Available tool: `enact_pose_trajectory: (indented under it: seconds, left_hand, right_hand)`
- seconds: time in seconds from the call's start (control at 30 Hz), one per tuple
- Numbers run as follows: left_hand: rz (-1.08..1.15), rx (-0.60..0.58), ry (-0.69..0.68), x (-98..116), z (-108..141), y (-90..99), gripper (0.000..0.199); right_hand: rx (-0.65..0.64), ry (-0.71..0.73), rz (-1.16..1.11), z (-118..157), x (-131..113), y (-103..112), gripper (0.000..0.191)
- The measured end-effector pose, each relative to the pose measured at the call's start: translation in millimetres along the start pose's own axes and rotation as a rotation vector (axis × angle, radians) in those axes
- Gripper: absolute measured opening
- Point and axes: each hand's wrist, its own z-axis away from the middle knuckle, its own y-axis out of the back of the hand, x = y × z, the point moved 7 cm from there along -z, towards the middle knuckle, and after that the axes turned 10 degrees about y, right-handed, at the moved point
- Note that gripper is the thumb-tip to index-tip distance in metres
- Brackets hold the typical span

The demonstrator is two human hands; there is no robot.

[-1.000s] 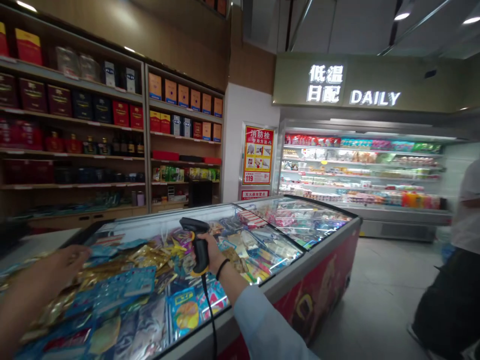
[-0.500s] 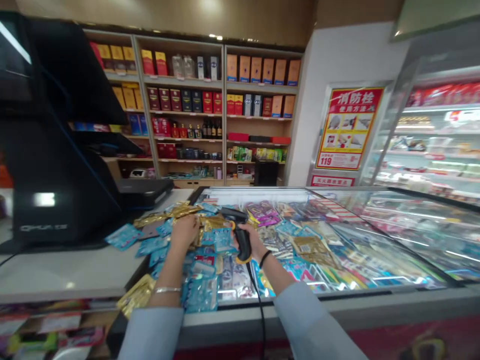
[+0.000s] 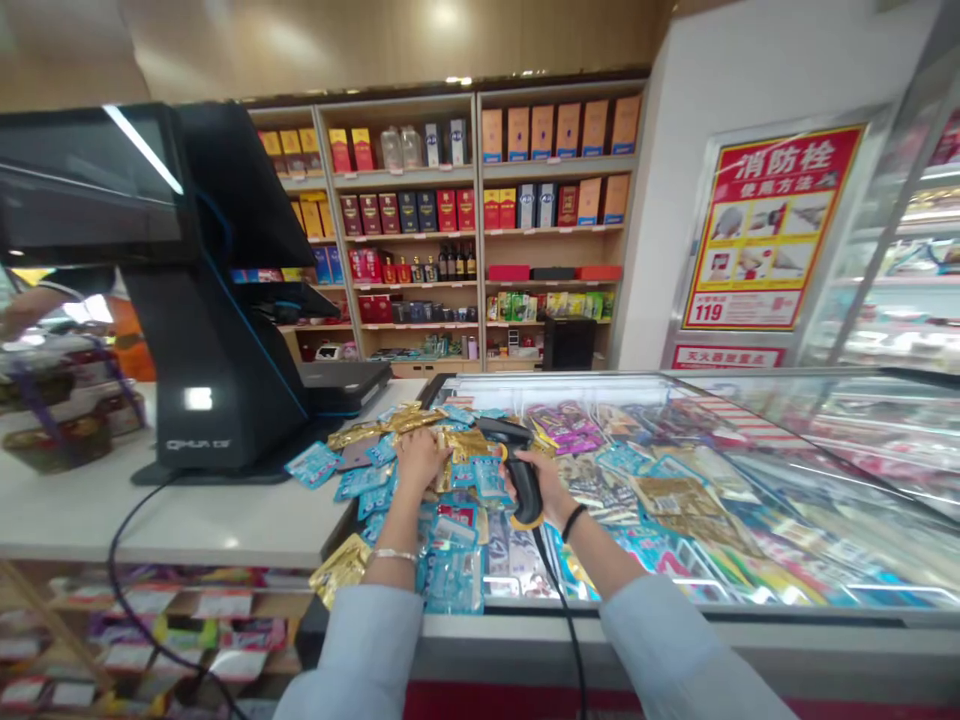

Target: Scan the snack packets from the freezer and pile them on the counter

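My right hand (image 3: 546,486) is wrapped round the handle of a black-and-yellow barcode scanner (image 3: 527,492), whose head points left over a heap of packets. A cable runs down from its grip. Deep in the heap, my left hand (image 3: 420,458) has its fingers curled on a gold packet (image 3: 461,442), partly hidden by the hand. Several blue packets (image 3: 454,570) lie around both hands, on the glass and over the counter's edge. Another gold packet (image 3: 341,568) hangs at the counter's corner by my left wrist.
A black checkout terminal (image 3: 217,360) stands on the white counter (image 3: 247,530) at left, its cable hanging down the front. The glass-topped freezer (image 3: 750,480) stretches right. Shelves of boxes (image 3: 442,210) line the back wall. Another person's arm (image 3: 45,300) shows at far left, near baskets.
The view has turned left, so everything sits further right and more of the terminal shows. Both hands stay about where they were, with the scanner still in my right hand.
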Motion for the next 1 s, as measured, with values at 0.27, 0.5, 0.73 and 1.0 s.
enact_pose_trajectory:
  seconds: [0.27, 0.5, 0.73, 1.0]
  left_hand:
    - [0.412, 0.038, -0.041, -0.4, -7.5, 4.5, 0.015]
    - [0.859, 0.081, 0.216, -23.2, -10.8, 5.9, 0.019]
    - [0.912, 0.115, 0.282, -22.3, -4.0, 19.2, 0.028]
    - [0.754, 0.179, 0.266, -29.7, -7.5, 16.8, 0.036]
  right_hand:
    - [-0.003, 0.012, 0.003, -0.7, -0.8, -0.1, 0.036]
    - [-0.05, 0.066, 0.129, -0.2, -5.1, -3.9, 0.028]
    - [-0.098, 0.11, 0.128, 3.9, -10.8, -13.0, 0.022]
    - [-0.08, 0.112, 0.139, 3.7, -11.7, -10.7, 0.025]
